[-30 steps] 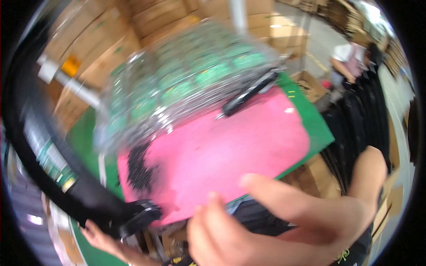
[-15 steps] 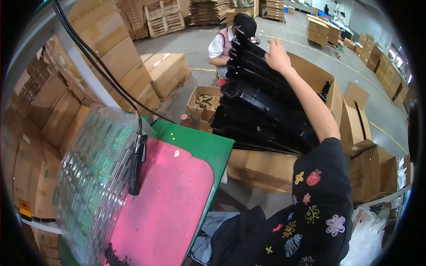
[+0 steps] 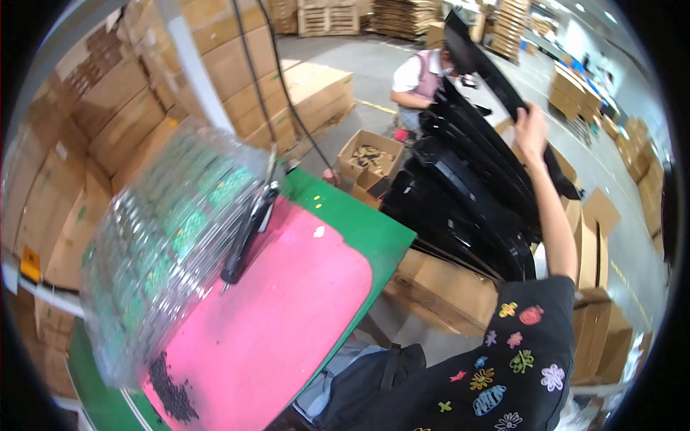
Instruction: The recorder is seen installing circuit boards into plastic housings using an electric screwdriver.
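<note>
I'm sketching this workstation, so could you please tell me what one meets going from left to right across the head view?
Stacked cardboard boxes → clear stack of green-filled trays → black hanging tool → pink mat → stack of black plastic parts → right hand on a black part.

Pink mat (image 3: 287,316) on green table (image 3: 359,223), clear-wrapped green circuit boards (image 3: 169,244) at nine o'clock, cardboard boxes (image 3: 108,115) at ten, seated person (image 3: 424,75) at twelve.
</note>
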The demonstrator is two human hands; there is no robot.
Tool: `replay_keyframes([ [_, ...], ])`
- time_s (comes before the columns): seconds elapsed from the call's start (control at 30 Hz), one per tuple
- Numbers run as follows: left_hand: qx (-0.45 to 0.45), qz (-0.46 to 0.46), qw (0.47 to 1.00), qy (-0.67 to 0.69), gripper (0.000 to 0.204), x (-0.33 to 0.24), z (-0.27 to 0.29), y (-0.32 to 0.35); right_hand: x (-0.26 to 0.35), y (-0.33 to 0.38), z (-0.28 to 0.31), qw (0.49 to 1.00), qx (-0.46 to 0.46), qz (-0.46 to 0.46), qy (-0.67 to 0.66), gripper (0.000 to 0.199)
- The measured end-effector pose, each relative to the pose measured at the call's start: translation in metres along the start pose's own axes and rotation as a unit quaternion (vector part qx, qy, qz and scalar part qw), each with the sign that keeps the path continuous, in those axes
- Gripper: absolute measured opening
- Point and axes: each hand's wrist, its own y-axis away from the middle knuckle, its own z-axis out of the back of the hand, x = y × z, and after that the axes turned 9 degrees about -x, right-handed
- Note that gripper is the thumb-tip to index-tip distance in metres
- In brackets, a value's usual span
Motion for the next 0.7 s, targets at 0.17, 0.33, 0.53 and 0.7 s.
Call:
replay_keyframes([
  [0.17,-0.037,-0.155,0.981,-0.113,0.043,-0.149,-0.142,0.055,0.128,0.002,0.128,0.935,0.052,0.238,-0.259,0.017],
  [0.33,0.113,-0.177,0.947,0.242,0.018,-0.324,-0.284,0.198,0.213,0.070,0.187,0.756,0.267,0.432,-0.413,0.014],
  [0.53,0.667,-0.084,0.735,0.090,0.042,-0.370,-0.322,0.224,0.304,0.141,0.220,0.480,0.358,0.682,-0.421,0.017],
  [0.7,0.658,-0.137,0.740,0.030,0.022,-0.339,-0.305,0.235,0.442,0.122,0.235,0.326,0.459,0.677,-0.474,0.023],
])
